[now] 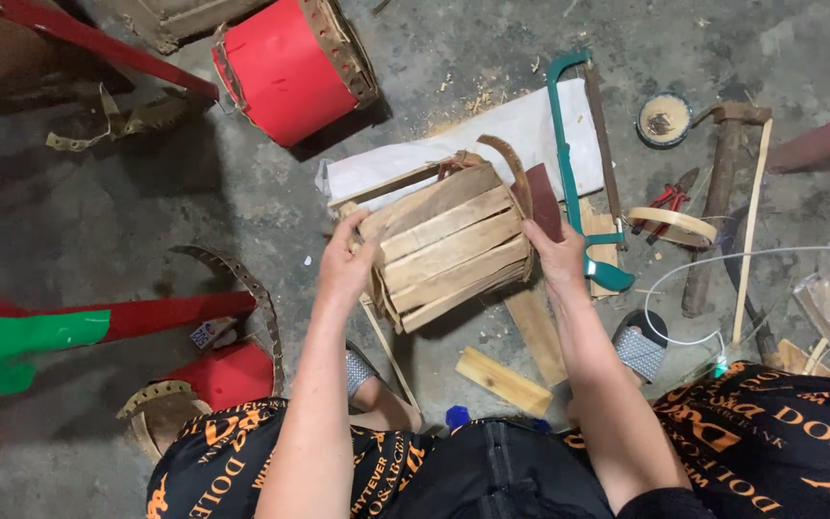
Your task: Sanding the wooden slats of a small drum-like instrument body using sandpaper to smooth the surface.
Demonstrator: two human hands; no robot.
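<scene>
A small barrel-shaped body of raw wooden slats (449,248) lies on its side on the concrete floor in front of me. My left hand (346,264) grips its left end, fingers curled over the rim. At its right end my right hand (557,258) presses against the slats, close to a curved brown strip (514,165) that arcs over that end. Both forearms reach down from the bottom of the view.
A teal hacksaw (570,163) lies right of the slats on a white sheet (521,130). Red pliers (666,202), a hammer (718,183), a thin wooden ring (670,223) and loose wood pieces (503,381) lie around. A red drum (290,67) stands behind.
</scene>
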